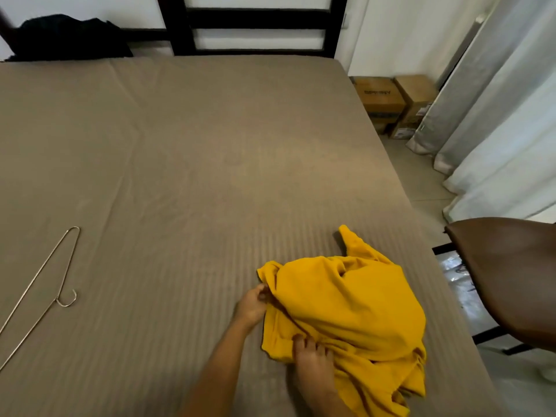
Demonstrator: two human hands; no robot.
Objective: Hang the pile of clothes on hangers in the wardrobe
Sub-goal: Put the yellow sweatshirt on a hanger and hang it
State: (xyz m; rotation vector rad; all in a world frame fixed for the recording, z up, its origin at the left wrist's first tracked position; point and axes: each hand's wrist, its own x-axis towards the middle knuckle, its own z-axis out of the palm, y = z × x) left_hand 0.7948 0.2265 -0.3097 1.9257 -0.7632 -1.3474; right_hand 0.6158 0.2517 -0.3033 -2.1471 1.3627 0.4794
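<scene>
We have the yellow shirt (346, 305) crumpled at the near right of the bed (180, 145); our left hand (251, 305) pinches its edge and our right hand (313, 359) presses fingers into the fabric. It looks soft, light and floppy, so we judge the shoulders or collar the best hold, with the wire hanger (45, 284) lying well apart to the left.

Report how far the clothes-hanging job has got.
Done: nothing shows as hung; no wardrobe is in view.
In hand: both hands, left and right, grip the crumpled yellow garment on the tan striped bed.
Left: the thin metal wire hanger lies apart at the bed's left, unused. A dark fabric heap waits at the far corner.
</scene>
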